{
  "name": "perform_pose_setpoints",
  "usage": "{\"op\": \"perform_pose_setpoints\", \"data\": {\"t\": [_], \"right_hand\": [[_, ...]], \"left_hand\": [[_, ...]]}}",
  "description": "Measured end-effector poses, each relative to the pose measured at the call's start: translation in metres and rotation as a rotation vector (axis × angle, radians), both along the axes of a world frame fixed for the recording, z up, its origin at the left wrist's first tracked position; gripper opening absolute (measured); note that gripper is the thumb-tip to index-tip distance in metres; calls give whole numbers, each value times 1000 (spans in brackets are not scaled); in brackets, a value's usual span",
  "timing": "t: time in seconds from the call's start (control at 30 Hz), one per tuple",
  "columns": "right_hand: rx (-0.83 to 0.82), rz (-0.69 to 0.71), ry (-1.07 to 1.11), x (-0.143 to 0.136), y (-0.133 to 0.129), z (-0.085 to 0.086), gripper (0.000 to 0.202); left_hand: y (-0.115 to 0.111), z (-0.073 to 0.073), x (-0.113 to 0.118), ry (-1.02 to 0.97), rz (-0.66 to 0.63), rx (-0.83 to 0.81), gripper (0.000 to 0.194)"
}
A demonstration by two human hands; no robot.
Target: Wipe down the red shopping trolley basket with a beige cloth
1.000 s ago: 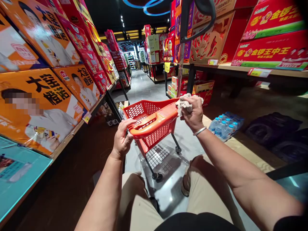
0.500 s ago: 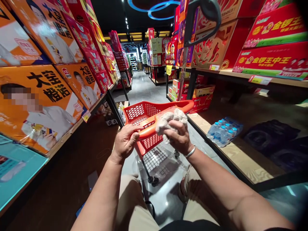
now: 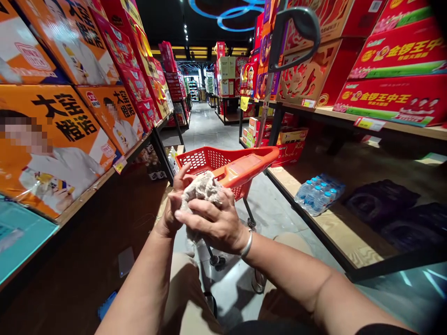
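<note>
A crumpled greyish-white cloth (image 3: 204,193) is in my right hand (image 3: 221,221), whose fingers are bent over it at the left end of the cart's handle. My left hand (image 3: 174,202) is right beside the cloth, with its fingers raised and apart; the cloth partly hides its palm, and contact between them is hard to make out. The red-orange handle (image 3: 249,165) belongs to a shopping cart with a perforated basket (image 3: 197,158). Most of the handle's left end is covered by my hands and the cloth.
Orange cartons (image 3: 66,125) are stacked on the left shelf, red boxes (image 3: 391,100) on the right one. Shrink-wrapped water bottles (image 3: 317,193) lie on the low right shelf. A dark loop handle on a pole (image 3: 295,39) rises past the cart. The tiled aisle (image 3: 206,121) runs ahead.
My right hand has moved the cloth leftward along the handle to my left hand. The left hand has let go of the handle and lifted its fingers. The view has shifted slightly.
</note>
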State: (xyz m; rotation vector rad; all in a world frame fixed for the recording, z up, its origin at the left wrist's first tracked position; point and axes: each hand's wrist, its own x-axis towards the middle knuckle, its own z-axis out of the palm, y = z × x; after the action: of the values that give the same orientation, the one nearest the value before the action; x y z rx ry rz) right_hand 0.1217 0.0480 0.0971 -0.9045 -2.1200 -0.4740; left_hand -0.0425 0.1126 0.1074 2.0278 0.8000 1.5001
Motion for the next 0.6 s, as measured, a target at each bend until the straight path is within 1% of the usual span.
{"op": "perform_pose_setpoints", "data": {"t": [0.07,0.13,0.23,0.3,0.37,0.43,0.5,0.53,0.6], "right_hand": [[-54,3,-64,-5,-1,9,54],[-99,10,-87,7,3,17,53],[-118,-20,-9,51,16,28,47],[-119,-82,81,86,31,40,45],[-146,-167,151,115,51,57,38],[-248,-290,167,131,76,77,30],[-377,-372,105,129,103,96,22],[-448,-391,51,122,115,104,18],[-619,-375,-99,97,136,117,12]], "left_hand": [[1,0,-3,-107,-95,-76,89],[2,1,-9,-142,-152,-102,90],[4,2,-18,-103,-165,-57,89],[5,2,-23,-66,-142,-43,82],[3,2,-24,-24,-105,-28,69],[1,3,-23,29,-61,17,50],[0,4,-19,86,-4,72,35],[-1,4,-17,101,17,94,31],[-1,5,-12,101,33,130,25]]}}
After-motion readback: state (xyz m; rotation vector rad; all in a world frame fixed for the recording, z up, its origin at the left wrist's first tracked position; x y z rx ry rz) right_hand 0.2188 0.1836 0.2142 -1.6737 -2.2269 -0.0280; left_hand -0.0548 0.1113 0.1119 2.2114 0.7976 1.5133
